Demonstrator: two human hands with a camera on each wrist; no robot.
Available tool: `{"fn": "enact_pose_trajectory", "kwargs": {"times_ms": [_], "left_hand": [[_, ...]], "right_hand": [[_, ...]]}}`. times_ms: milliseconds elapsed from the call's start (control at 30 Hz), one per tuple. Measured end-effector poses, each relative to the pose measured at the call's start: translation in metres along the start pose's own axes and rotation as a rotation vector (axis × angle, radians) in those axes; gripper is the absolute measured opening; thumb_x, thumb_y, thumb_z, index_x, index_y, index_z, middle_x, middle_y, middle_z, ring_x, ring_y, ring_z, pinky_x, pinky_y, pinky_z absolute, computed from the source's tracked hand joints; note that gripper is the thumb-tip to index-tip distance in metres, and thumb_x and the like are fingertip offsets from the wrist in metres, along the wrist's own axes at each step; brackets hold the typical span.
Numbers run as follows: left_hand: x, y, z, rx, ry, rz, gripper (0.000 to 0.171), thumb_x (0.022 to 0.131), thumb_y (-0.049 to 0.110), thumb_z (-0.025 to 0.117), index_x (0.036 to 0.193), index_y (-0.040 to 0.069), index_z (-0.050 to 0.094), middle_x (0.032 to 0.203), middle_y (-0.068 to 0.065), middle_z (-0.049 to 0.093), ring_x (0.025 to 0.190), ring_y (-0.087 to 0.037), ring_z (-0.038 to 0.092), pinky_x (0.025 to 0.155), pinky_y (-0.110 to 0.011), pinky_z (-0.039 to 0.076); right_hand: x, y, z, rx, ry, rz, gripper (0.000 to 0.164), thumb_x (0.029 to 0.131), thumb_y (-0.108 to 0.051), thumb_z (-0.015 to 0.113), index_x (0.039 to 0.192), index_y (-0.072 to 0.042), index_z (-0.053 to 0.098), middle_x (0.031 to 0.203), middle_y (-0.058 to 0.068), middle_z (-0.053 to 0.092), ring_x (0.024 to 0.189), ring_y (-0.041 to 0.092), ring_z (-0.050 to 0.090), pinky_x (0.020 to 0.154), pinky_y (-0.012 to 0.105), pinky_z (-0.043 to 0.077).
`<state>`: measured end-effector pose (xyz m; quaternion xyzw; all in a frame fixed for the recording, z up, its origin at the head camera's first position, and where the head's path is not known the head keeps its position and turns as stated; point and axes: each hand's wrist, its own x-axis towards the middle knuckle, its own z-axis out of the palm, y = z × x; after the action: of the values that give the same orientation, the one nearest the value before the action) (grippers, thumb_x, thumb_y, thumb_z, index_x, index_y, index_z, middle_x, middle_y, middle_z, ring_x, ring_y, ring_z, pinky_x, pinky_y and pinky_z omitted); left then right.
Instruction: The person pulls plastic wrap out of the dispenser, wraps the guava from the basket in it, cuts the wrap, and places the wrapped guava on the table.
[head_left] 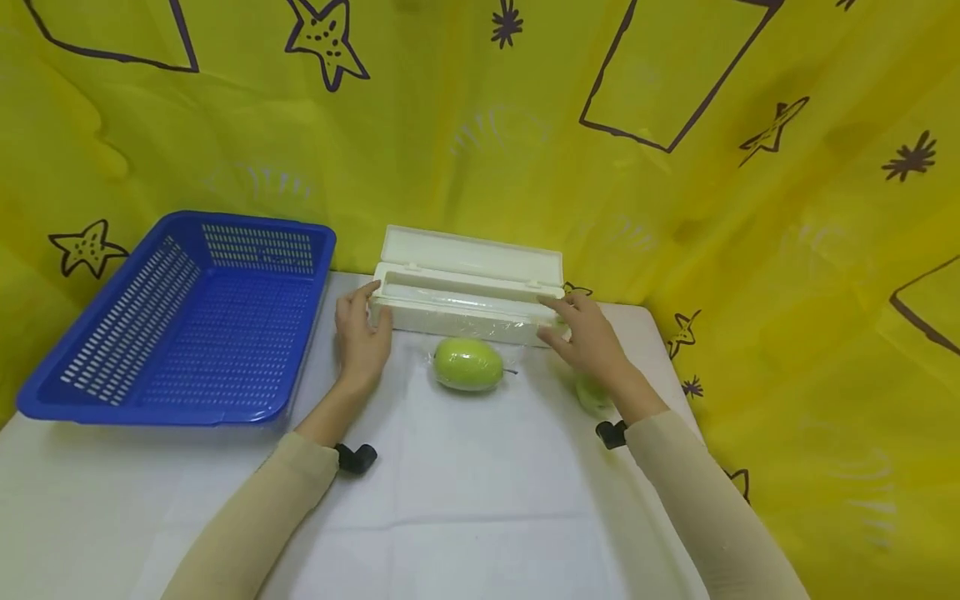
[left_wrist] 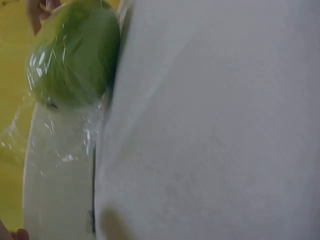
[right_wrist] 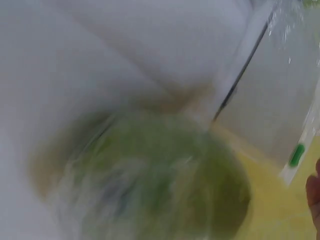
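A long white cling film dispenser (head_left: 465, 321) stands at the back of the table, its lid (head_left: 472, 254) tipped back and a roll of film (head_left: 457, 300) inside. My left hand (head_left: 362, 337) grips its left end, thumb at the front and fingers at the upper edge. At the right end my right hand (head_left: 588, 333) holds it between thumb and fingers. A smooth green fruit (head_left: 468, 364) wrapped in clear film lies before the dispenser, its stem pointing right. Another wrapped green fruit (head_left: 592, 397) is partly hidden beneath my right wrist; it looks large and blurred in the right wrist view.
A blue perforated plastic basket (head_left: 225, 414) sits on the left of the table. White cloth (head_left: 487, 483) covers the tabletop. Behind and to the right hangs a yellow patterned curtain (head_left: 435, 125). A green piece (right_wrist: 296, 155) shows on the dispenser's edge.
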<state>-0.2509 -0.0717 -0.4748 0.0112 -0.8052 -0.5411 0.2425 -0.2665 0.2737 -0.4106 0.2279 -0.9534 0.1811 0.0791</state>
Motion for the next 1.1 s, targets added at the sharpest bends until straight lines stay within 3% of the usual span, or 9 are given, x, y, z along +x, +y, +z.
{"fn": "enact_pose_trajectory", "kwargs": {"times_ms": [67,133,200,267,400,500,767,1033,1100], "left_hand": [[-0.003,0.013,0.005,0.068,-0.003,0.168,0.041,0.093,0.015,0.065,0.132,0.008,0.058,0.133,-0.020,0.044,0.120,-0.038,0.041,0.100,-0.048,0.037],[-0.003,0.026,0.009,0.147,-0.069,0.317,0.044,0.091,0.022,0.069,0.132,0.010,0.058,0.135,-0.018,0.044,0.124,-0.036,0.041,0.102,-0.049,0.037],[-0.001,0.036,0.012,0.242,-0.178,0.422,0.054,0.089,0.030,0.073,0.137,0.013,0.055,0.140,-0.016,0.043,0.128,-0.037,0.041,0.104,-0.050,0.040],[0.001,0.044,0.013,0.318,-0.327,0.473,0.067,0.088,0.039,0.075,0.145,0.016,0.049,0.146,-0.015,0.042,0.133,-0.038,0.041,0.106,-0.053,0.040],[0.002,0.051,0.018,0.481,-0.588,0.527,0.092,0.081,0.056,0.076,0.155,0.021,0.034,0.156,-0.015,0.035,0.137,-0.041,0.039,0.109,-0.055,0.039],[0.000,0.054,0.019,0.545,-0.674,0.542,0.103,0.076,0.061,0.077,0.158,0.022,0.028,0.156,-0.014,0.037,0.135,-0.040,0.043,0.108,-0.055,0.040],[-0.004,0.059,0.016,0.586,-0.691,0.548,0.103,0.074,0.059,0.080,0.158,0.026,0.028,0.134,-0.008,0.056,0.109,-0.032,0.054,0.093,-0.045,0.047],[-0.011,0.051,0.015,0.512,-0.719,0.539,0.070,0.083,0.052,0.075,0.144,0.025,0.054,0.114,-0.006,0.063,0.106,-0.026,0.057,0.090,-0.042,0.048],[-0.013,0.049,0.016,0.512,-0.718,0.533,0.063,0.084,0.053,0.074,0.139,0.025,0.060,0.106,-0.004,0.060,0.099,-0.022,0.055,0.084,-0.039,0.049]], "right_hand": [[0.003,-0.007,0.006,-0.073,0.004,-0.044,0.053,0.091,-0.033,0.073,0.140,-0.015,0.059,0.124,0.017,0.051,0.106,0.034,0.050,0.088,0.050,0.044],[0.007,-0.012,0.010,-0.130,0.028,-0.088,0.042,0.088,-0.031,0.077,0.126,-0.015,0.069,0.126,0.017,0.052,0.112,0.036,0.049,0.092,0.055,0.043],[0.010,-0.014,0.013,-0.155,0.069,-0.125,0.025,0.086,-0.027,0.079,0.106,-0.014,0.075,0.127,0.015,0.056,0.115,0.038,0.049,0.093,0.058,0.043],[0.011,-0.016,0.014,-0.146,0.096,-0.148,0.012,0.085,-0.022,0.080,0.091,-0.013,0.074,0.123,0.012,0.062,0.112,0.037,0.053,0.090,0.057,0.045],[0.006,-0.025,0.012,-0.103,0.092,-0.153,0.006,0.087,-0.018,0.073,0.087,-0.013,0.069,0.104,0.005,0.072,0.098,0.030,0.063,0.082,0.050,0.049],[0.000,-0.033,0.010,-0.058,0.079,-0.144,0.005,0.090,-0.017,0.070,0.091,-0.012,0.069,0.093,0.002,0.073,0.088,0.023,0.067,0.078,0.043,0.053],[-0.020,-0.051,0.009,0.068,0.153,-0.173,0.006,0.089,-0.013,0.074,0.092,-0.011,0.070,0.087,-0.001,0.072,0.079,0.016,0.067,0.070,0.033,0.055],[-0.045,-0.067,0.023,0.138,0.278,-0.253,0.015,0.084,-0.004,0.078,0.099,-0.006,0.074,0.086,0.002,0.072,0.074,0.015,0.067,0.064,0.026,0.056],[-0.050,-0.072,0.028,0.132,0.308,-0.255,0.018,0.084,-0.004,0.078,0.101,-0.005,0.075,0.086,0.003,0.073,0.073,0.014,0.067,0.063,0.025,0.056]]}}
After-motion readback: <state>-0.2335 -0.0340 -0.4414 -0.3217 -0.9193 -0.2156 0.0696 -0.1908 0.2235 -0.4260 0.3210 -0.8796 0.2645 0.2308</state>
